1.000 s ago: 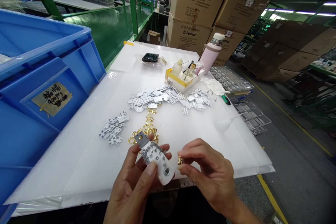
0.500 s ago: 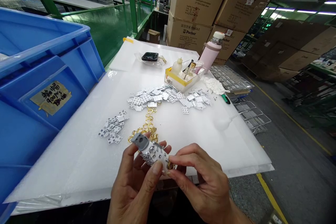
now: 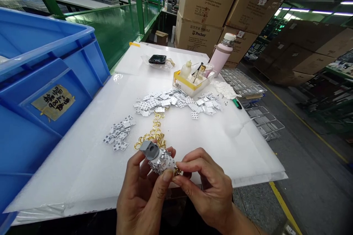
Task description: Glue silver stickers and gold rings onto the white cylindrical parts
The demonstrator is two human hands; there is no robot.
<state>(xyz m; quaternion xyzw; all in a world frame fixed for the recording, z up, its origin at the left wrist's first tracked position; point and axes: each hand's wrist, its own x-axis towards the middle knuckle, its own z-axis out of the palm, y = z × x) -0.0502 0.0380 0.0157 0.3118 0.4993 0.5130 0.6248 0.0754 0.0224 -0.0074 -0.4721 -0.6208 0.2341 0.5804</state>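
My left hand (image 3: 150, 191) is closed around a white cylindrical part (image 3: 162, 161) studded with small silvery pieces, its grey block end tilted up to the left. Thumb and fingers of my right hand (image 3: 204, 183) pinch a gold ring (image 3: 177, 171) against the lower right end of that cylinder. Whether the ring is seated on it I cannot tell. Just beyond the hands lies a cluster of gold rings (image 3: 156, 132) on the white sheet. A small pile of square white plates (image 3: 119, 134) sits to its left, and a larger pile of plates (image 3: 162, 100) lies behind.
A blue crate (image 3: 79, 62) borders the white-covered table (image 3: 91, 161) at left. Toward the back stand a yellow-edged tray (image 3: 190, 86) with bottles, a pink flask (image 3: 222, 57) and a black case (image 3: 157, 59). Stacked cartons (image 3: 204, 14) rise behind; wire racks (image 3: 264, 121) are at right.
My right hand has shifted slightly left and up with the gold ring. The cylinder has turned a little in my left hand, showing its grey end from another side.
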